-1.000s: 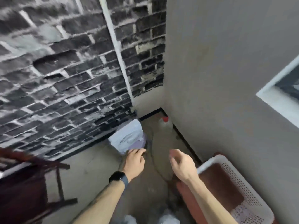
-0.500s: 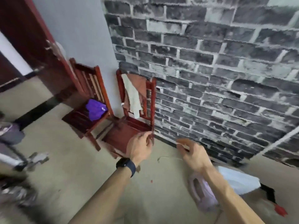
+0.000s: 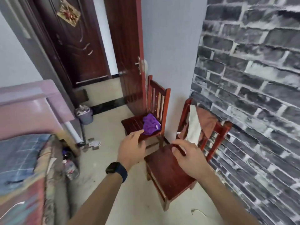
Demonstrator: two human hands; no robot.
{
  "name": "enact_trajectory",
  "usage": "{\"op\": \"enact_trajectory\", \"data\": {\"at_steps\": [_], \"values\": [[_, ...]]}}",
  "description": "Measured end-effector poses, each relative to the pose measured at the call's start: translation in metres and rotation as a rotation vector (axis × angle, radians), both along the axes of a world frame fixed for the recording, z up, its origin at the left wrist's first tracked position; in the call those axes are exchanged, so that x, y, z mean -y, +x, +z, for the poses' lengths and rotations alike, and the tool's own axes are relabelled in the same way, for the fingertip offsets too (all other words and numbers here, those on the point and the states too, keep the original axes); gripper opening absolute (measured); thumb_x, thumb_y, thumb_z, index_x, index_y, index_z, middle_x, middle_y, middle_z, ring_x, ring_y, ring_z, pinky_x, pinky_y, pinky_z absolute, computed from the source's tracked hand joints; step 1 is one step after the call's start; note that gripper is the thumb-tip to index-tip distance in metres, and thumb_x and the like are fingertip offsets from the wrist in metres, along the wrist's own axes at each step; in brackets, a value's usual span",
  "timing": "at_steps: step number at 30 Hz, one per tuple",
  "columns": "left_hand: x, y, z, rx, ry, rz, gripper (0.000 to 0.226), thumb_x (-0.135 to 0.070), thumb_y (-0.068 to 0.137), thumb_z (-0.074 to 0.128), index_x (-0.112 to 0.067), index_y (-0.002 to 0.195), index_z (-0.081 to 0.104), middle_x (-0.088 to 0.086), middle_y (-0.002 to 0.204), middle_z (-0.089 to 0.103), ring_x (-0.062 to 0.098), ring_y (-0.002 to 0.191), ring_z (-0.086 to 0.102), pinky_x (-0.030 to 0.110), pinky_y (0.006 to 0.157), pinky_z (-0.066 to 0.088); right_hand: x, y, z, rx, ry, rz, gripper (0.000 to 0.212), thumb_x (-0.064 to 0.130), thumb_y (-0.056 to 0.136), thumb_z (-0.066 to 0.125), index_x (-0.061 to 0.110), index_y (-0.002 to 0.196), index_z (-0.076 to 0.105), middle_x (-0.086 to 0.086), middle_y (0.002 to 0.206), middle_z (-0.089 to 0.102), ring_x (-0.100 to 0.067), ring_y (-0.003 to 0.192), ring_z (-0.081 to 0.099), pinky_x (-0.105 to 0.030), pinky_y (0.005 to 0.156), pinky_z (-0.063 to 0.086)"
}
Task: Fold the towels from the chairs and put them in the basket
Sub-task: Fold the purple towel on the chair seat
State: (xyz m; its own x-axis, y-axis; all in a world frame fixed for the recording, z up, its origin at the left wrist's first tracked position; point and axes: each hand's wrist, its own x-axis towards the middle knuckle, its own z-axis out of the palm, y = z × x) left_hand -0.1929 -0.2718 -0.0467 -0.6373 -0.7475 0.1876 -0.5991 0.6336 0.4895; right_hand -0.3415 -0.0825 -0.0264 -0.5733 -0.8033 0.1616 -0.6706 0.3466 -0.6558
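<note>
Two red wooden chairs stand in the corner. The far chair (image 3: 134, 125) carries a crumpled purple towel (image 3: 151, 124) on its seat. Over the back of the near chair (image 3: 170, 174) hang a white towel (image 3: 193, 125) and a brown towel (image 3: 207, 120). My left hand (image 3: 131, 148), with a dark watch on the wrist, hovers in front of the far chair's seat edge with fingers relaxed and holds nothing. Above the near chair's seat my right hand (image 3: 188, 156) hangs with loosely curled fingers, empty. The basket is out of view.
A dark red door (image 3: 126, 51) stands open behind the far chair. A bed with a patterned cover (image 3: 21, 168) fills the left side. A grey bin (image 3: 84, 115) and floor clutter (image 3: 71, 166) lie beside it. A brick-pattern wall (image 3: 253, 88) runs along the right.
The view has swung left, away from the basket and the corner towards the two chairs and the door. Both hands stay empty and are now nearer the chairs.
</note>
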Motion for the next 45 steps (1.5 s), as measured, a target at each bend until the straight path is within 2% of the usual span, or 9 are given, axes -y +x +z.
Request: {"op": "enact_trajectory", "data": {"at_steps": [10,16,20,24,27,29,34,40,45], "values": [[0.097,0.034,-0.002,0.03,0.043,0.273,0.052,-0.034,0.095,0.051,-0.032,0.146,0.04,0.001,0.142,0.053,0.024,0.126,0.052,0.044,0.104,0.045,0.122,-0.05,-0.003,0.079,0.0,0.215,0.027,0.031,0.097,0.061,0.032,0.124,0.065,0.021,0.117,0.063,0.005,0.108,0.052,0.005,0.086,0.029],[0.175,0.052,-0.036,0.067,0.085,0.341,0.052,-0.033,0.094,0.053,-0.032,0.145,0.042,-0.003,0.141,0.055,0.022,0.132,0.047,0.044,0.105,0.044,0.222,-0.046,-0.037,0.118,0.045,0.275,0.028,0.029,0.097,0.061,0.032,0.125,0.065,0.019,0.117,0.064,0.002,0.109,0.055,-0.006,0.09,0.038],[0.255,0.049,-0.057,0.075,0.157,0.33,0.055,-0.035,0.095,0.051,-0.034,0.148,0.036,-0.001,0.14,0.055,0.025,0.131,0.046,0.045,0.106,0.042,0.302,-0.04,-0.056,0.154,0.099,0.249,0.027,0.031,0.098,0.06,0.035,0.124,0.063,0.024,0.094,0.059,0.004,0.089,0.056,-0.019,0.083,0.042],[0.33,0.038,-0.069,0.116,0.214,0.236,0.056,-0.034,0.097,0.05,-0.03,0.15,0.034,0.001,0.147,0.048,0.024,0.133,0.046,0.041,0.107,0.04,0.374,-0.041,-0.078,0.213,0.148,0.128,0.025,0.03,0.097,0.061,0.037,0.12,0.064,0.027,0.094,0.059,0.005,0.084,0.059,-0.015,0.078,0.044],[0.379,0.027,-0.078,0.192,0.22,0.142,0.054,-0.032,0.096,0.049,-0.027,0.149,0.037,0.001,0.146,0.049,0.025,0.131,0.046,0.04,0.108,0.038,0.411,-0.043,-0.093,0.288,0.183,0.052,0.023,0.03,0.096,0.061,0.034,0.119,0.066,0.022,0.089,0.063,-0.005,0.087,0.063,-0.035,0.089,0.054],[0.409,0.014,-0.082,0.239,0.24,0.093,0.051,-0.031,0.097,0.049,-0.024,0.147,0.04,0.002,0.144,0.051,0.026,0.13,0.046,0.039,0.108,0.037,0.431,-0.045,-0.101,0.31,0.2,0.003,0.025,0.03,0.096,0.062,0.03,0.121,0.067,0.02,0.093,0.065,-0.006,0.086,0.062,-0.037,0.091,0.053],[0.478,-0.041,-0.104,0.348,0.299,-0.086,0.051,-0.024,0.093,0.048,-0.028,0.144,0.04,0.006,0.134,0.057,0.029,0.124,0.049,0.042,0.102,0.042,0.472,-0.057,-0.129,0.381,0.221,-0.176,0.025,0.026,0.095,0.065,0.031,0.119,0.068,0.012,0.119,0.069,-0.012,0.112,0.062,-0.037,0.103,0.046],[0.557,-0.134,-0.143,0.48,0.274,-0.331,0.058,-0.029,0.092,0.046,-0.025,0.149,0.037,0.0,0.146,0.051,0.021,0.132,0.047,0.04,0.107,0.041,0.527,-0.095,-0.182,0.478,0.314,-0.35,0.029,0.032,0.096,0.06,0.034,0.125,0.064,0.013,0.125,0.067,-0.012,0.119,0.059,-0.028,0.102,0.042],[0.622,-0.201,-0.17,0.585,0.236,-0.466,0.056,-0.031,0.095,0.047,-0.022,0.15,0.037,0.004,0.143,0.053,0.023,0.13,0.049,0.039,0.106,0.042,0.586,-0.135,-0.221,0.605,0.372,-0.465,0.032,0.028,0.096,0.061,0.024,0.127,0.064,0.006,0.122,0.069,-0.016,0.116,0.062,-0.02,0.092,0.038]]}}
